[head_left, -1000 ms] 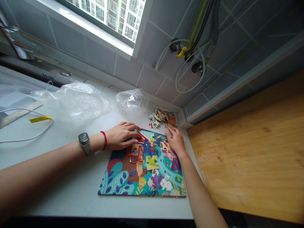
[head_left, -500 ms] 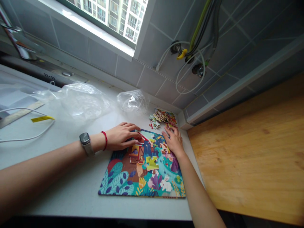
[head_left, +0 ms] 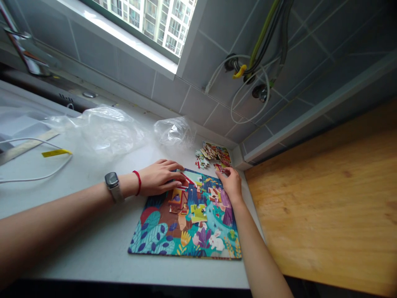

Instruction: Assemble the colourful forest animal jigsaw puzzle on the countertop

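A colourful jigsaw puzzle board (head_left: 155, 240) lies flat on the white counter, showing animals, plants and a stream. On its upper left edge rests my left hand (head_left: 159, 178), fingers stretched out beside a red and white puzzle piece (head_left: 192, 179). My right hand (head_left: 230, 184) is at the board's upper right corner, thumb and fingers pinched on a small reddish puzzle piece (head_left: 219, 167), partly hidden by the fingers. Just beyond is a pile of loose puzzle pieces (head_left: 212, 153). A yellow-green puzzle piece (head_left: 198, 213) lies loose on the middle of the board.
Crumpled clear plastic bags (head_left: 108, 128) lie along the back of the counter (head_left: 93, 248). A white cable with a yellow tag (head_left: 56, 153) is at left, near a sink and tap (head_left: 34, 62). A wooden panel (head_left: 322, 198) borders the right side; pipes and wires hang above.
My right hand has drawn its fingers together, from spread over the board's corner to a pinch at the reddish piece. My left hand stays in place.
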Action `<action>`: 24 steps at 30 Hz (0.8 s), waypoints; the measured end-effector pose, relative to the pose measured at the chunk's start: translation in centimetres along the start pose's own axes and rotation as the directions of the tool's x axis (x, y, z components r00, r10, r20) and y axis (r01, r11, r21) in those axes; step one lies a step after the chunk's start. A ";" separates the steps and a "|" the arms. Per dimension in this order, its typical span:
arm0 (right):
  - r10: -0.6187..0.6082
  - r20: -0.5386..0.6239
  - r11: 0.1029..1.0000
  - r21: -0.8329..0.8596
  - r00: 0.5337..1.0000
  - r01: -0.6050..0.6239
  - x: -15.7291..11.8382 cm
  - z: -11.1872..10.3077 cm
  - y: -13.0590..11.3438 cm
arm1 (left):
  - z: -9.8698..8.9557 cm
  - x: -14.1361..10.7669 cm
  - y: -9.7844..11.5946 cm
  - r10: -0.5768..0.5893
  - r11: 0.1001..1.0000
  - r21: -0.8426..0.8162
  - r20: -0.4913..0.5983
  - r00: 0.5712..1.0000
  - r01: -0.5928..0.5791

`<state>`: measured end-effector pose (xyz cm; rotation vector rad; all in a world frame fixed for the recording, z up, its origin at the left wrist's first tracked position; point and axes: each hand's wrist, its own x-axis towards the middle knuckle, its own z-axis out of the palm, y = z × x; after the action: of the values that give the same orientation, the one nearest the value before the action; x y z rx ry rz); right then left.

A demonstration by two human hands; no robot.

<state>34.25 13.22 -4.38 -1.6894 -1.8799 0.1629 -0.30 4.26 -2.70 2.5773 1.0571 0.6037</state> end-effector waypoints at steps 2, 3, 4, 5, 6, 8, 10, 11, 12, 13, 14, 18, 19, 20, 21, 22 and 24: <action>0.019 0.021 0.999 0.037 1.000 -0.019 0.1 0.1 0.1 | -0.1 0.0 0.0 0.000 1.000 -0.015 -0.006 1.000 0.000; 0.034 0.031 0.998 0.054 0.999 -0.036 0.1 0.0 0.2 | -0.1 0.0 0.0 0.000 1.000 -0.021 -0.012 1.000 0.000; 0.050 0.041 0.996 0.074 0.998 -0.053 0.1 0.0 0.2 | -0.2 0.0 0.0 0.002 1.000 -0.025 -0.018 1.000 -0.002; 0.061 0.046 0.994 0.093 0.997 -0.065 0.1 -0.1 0.3 | -0.2 0.0 0.0 0.003 1.000 -0.026 -0.020 1.000 -0.004; 0.065 0.043 0.992 0.110 0.997 -0.069 0.0 -0.3 0.3 | -0.2 0.1 0.0 0.004 1.000 -0.025 -0.016 1.000 -0.004; 0.052 0.029 0.988 0.141 0.998 -0.056 -0.1 -0.6 0.1 | -0.2 0.1 0.0 -0.001 1.000 -0.016 0.003 1.000 0.001; 0.038 0.029 0.983 0.179 0.999 -0.043 -0.3 -1.1 -0.1 | -0.2 0.1 -0.1 -0.009 1.000 -0.012 0.014 1.000 0.009; 0.031 0.039 0.980 0.197 0.999 -0.038 -0.4 -1.3 -0.2 | -0.1 0.1 -0.1 -0.013 1.000 -0.017 0.010 1.000 0.013; 0.020 0.055 0.978 0.207 0.998 -0.031 -0.5 -1.5 -0.3 | -0.1 0.1 -0.1 -0.016 1.000 -0.024 0.000 1.000 0.016; 0.003 0.070 0.979 0.201 0.998 -0.017 -0.6 -1.6 -0.3 | 0.0 0.1 -0.2 -0.021 0.999 -0.031 -0.011 1.000 0.021; -0.016 0.084 0.984 0.179 0.996 0.001 -0.7 -1.7 -0.3 | 0.0 0.1 -0.2 -0.027 0.999 -0.035 -0.020 0.999 0.026; -0.020 0.097 1.000 0.022 0.995 0.017 -0.8 -1.3 -0.2 | 0.1 0.0 -0.2 -0.049 0.999 -0.020 -0.012 0.999 0.049; -0.003 0.087 1.000 -0.005 0.996 0.004 -0.8 -1.1 -0.2 | 0.1 0.0 -0.2 -0.049 0.999 -0.015 -0.011 0.999 0.048; 0.011 0.075 1.000 -0.028 0.997 -0.009 -0.8 -0.9 -0.3 | 0.1 0.0 -0.2 -0.046 0.999 -0.013 -0.016 0.999 0.046; 0.019 0.065 0.998 -0.053 0.998 -0.016 -0.8 -0.7 -0.5 | 0.2 0.0 -0.2 -0.043 0.999 -0.014 -0.027 0.999 0.042; 0.025 0.059 0.996 -0.084 0.998 -0.020 -0.8 -0.5 -0.8 | 0.2 0.0 -0.2 -0.039 0.999 -0.018 -0.043 0.998 0.038; 0.034 0.059 0.987 -0.157 0.998 -0.024 -0.7 -0.3 -1.4 | 0.3 -0.1 -0.2 -0.037 0.999 -0.032 -0.080 0.996 0.034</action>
<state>33.16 12.17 -3.71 -1.8357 -1.9577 0.0819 -0.31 4.34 -3.10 2.5219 1.1079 0.7140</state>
